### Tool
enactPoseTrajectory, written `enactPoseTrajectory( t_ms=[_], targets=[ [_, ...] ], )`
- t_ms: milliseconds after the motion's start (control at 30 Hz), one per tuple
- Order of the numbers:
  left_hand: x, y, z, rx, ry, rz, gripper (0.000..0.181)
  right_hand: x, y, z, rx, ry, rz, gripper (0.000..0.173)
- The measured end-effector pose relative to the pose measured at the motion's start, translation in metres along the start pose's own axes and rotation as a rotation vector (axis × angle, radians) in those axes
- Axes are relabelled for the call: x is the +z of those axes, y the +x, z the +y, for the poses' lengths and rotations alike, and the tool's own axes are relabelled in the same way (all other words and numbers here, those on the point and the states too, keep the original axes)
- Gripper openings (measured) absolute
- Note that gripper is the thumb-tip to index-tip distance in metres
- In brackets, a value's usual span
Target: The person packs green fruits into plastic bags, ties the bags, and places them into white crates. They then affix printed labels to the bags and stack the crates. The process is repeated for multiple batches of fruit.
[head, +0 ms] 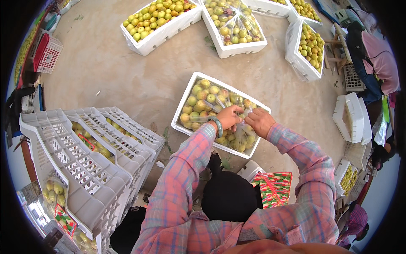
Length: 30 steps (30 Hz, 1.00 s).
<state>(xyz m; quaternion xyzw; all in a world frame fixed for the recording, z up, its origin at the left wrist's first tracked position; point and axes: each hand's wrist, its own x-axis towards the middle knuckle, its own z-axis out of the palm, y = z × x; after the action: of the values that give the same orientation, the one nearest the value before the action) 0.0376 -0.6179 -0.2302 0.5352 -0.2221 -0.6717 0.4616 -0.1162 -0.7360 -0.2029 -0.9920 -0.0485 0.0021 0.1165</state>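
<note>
Before me on the floor stands a white foam box (pixel 185 106) holding a clear plastic bag (pixel 219 102) full of yellow-green fruit (pixel 199 105), some with a reddish blush. The bag's plastic is drawn together into a bunch over the fruit. My left hand (pixel 229 118), with a green bangle (pixel 218 126) at the wrist, pinches the gathered plastic. Against it, my right hand (pixel 259 121) grips the bunched neck with curled fingers. Both hands are close together above the right half of the box. The exact hold of the fingertips is partly hidden.
Stacked grey plastic crates (pixel 92 165) with bagged fruit rise at my left. Beyond the box are more fruit-filled foam boxes (pixel 158 28). A printed red and green bag (pixel 273 190) lies near my right knee. People (pixel 377 60) work along the right side beside white foam boxes (pixel 349 117).
</note>
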Motion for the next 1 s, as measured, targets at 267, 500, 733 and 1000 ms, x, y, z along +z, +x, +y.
enactPoseTrajectory(
  t_ms=[267,500,733,1000],
  targets=[
    [0.016,-0.053,-0.041,0.678,0.383,0.375,0.032,0.014,-0.009,-0.076,1.054,1.726,0.16,0.024],
    [0.025,-0.032,-0.051,0.824,0.499,0.564,0.025,0.02,0.016,-0.101,1.025,2.409,0.678,0.023],
    [0.031,-0.013,-0.045,0.389,0.353,0.622,0.011,0.026,0.02,-0.059,0.927,2.416,0.525,0.03],
    [-0.011,0.01,-0.019,0.177,0.66,0.148,0.019,0.032,0.004,-0.034,0.303,0.232,0.325,0.057]
  ],
)
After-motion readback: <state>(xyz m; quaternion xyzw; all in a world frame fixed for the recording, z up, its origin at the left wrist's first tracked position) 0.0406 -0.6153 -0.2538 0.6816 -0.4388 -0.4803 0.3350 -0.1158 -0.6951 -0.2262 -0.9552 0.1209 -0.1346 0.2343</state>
